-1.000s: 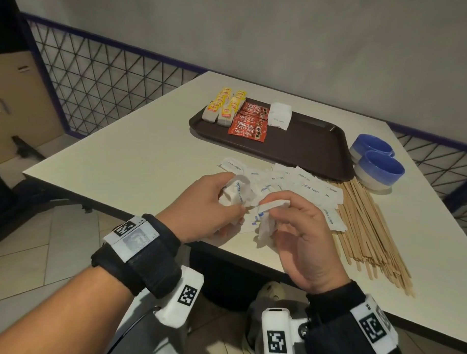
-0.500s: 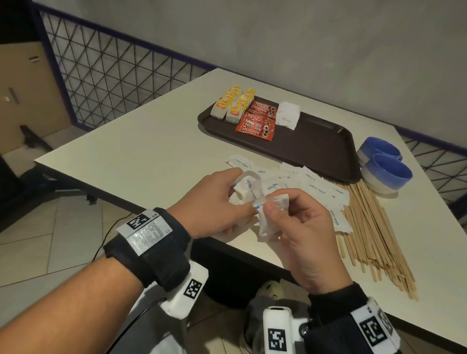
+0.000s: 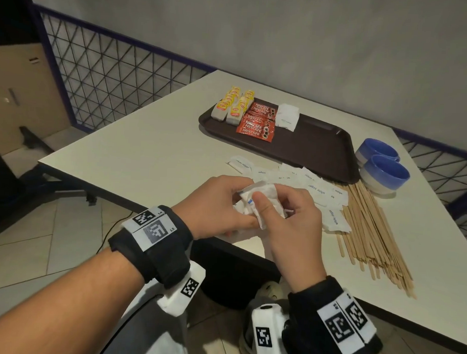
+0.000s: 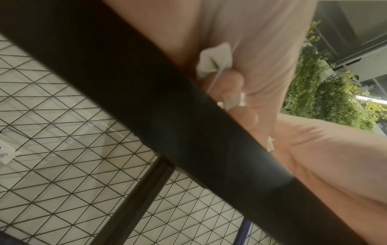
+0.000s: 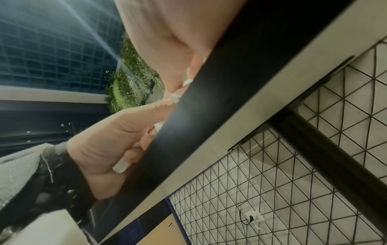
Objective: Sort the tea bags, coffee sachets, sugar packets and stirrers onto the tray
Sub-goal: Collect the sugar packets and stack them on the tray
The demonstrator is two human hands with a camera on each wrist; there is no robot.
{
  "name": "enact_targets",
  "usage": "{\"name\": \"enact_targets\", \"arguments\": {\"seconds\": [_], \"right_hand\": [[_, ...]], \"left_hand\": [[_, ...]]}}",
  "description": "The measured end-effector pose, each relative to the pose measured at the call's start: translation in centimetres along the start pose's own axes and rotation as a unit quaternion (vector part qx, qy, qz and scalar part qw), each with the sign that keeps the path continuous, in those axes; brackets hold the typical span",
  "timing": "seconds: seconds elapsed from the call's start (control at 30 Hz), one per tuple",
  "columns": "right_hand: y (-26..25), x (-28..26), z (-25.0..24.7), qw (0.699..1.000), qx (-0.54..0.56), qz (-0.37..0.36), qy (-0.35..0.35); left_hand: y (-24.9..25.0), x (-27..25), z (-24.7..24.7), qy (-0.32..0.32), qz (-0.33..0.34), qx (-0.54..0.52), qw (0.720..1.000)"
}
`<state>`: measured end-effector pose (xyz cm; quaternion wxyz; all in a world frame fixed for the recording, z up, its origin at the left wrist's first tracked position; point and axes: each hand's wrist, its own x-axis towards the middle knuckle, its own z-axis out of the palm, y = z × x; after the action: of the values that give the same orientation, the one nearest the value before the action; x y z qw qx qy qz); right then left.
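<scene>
We've got both hands, left hand and right hand, clamped on one loose wad of sugar packets at the table edge; risk: stray packets slip out floorward before reaching the tray.

Your hands cover most of the sugar packets in their grip, so you can't count them. In both wrist views the tabletop's edge hides your fingertips. Print on packets beside the tray is mostly unreadable.
</scene>
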<state>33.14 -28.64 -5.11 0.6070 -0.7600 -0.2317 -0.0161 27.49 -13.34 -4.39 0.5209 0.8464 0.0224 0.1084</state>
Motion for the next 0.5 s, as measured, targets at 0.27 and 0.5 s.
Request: {"name": "enact_targets", "arguments": {"seconds": [0.27,0.5], "right_hand": [[0.1,0.3,-0.9,0.986,0.157,0.052,0.014],[-0.3,0.4,-1.4,0.964,0.245,0.099,0.022]], "left_hand": [[-0.2,0.2,-0.5,0.022,-0.039,-0.018,0.999],[0.5,-0.2,-0.6,0.020,-0.062,-0.123,0.990]]}}
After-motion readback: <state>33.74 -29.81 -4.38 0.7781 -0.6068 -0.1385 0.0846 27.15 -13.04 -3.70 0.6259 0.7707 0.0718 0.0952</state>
